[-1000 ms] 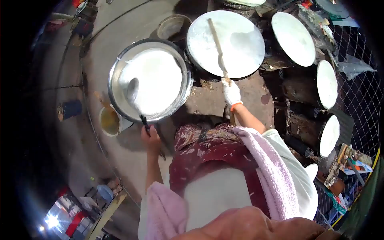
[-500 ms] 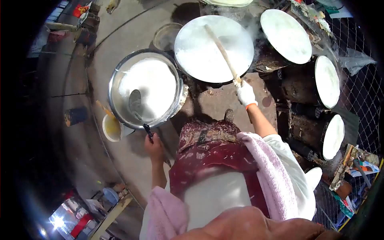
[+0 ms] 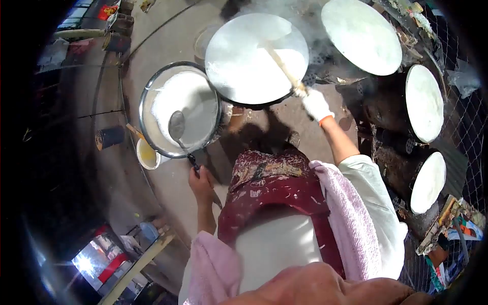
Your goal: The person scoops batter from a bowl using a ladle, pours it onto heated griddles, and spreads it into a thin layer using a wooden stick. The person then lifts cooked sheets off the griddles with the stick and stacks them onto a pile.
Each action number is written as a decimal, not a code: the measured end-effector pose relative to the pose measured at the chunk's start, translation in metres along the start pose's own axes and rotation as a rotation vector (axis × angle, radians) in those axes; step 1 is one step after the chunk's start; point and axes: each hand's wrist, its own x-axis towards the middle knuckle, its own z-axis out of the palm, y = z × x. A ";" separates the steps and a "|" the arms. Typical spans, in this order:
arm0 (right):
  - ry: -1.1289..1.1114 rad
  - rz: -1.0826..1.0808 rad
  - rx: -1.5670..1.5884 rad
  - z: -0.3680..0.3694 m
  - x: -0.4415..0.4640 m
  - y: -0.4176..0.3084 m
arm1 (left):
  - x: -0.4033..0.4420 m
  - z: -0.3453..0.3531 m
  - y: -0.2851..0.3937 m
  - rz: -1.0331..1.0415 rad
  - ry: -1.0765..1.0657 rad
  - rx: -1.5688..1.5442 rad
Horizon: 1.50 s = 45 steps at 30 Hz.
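Observation:
My left hand [image 3: 202, 182], bare, is closed round the dark handle of a ladle [image 3: 177, 125]. The ladle's bowl is over the white batter [image 3: 189, 99] in a large metal basin [image 3: 219, 109]. In a white glove, my right hand [image 3: 316, 105] grips the end of a wooden stick [image 3: 281, 65]. That stick reaches across a round griddle [image 3: 239, 61] coated in white, its far end hazy in steam. The griddle stands just right of the basin.
More round white-covered griddles [image 3: 362, 35], [image 3: 424, 103], [image 3: 428, 182] curve down the right side, on dark drums. A small bucket [image 3: 148, 154] with yellow contents stands left of the basin. Wire mesh [image 3: 465, 137] lines the far right. A dark cylinder [image 3: 110, 138] lies at left.
The view has shifted, and the griddle appears further left and closer to the basin. The stick has changed its slant on the griddle. Both hands keep their hold.

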 end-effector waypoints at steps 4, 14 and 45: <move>-0.153 -0.168 -0.269 -0.005 -0.043 0.021 | -0.009 0.008 -0.006 0.014 0.020 0.055; -0.189 -0.133 -0.021 -0.053 0.021 0.010 | -0.002 0.036 0.004 -0.020 0.027 0.132; -0.086 0.110 0.843 -0.049 -0.022 0.047 | 0.007 0.105 0.049 0.024 -0.119 0.081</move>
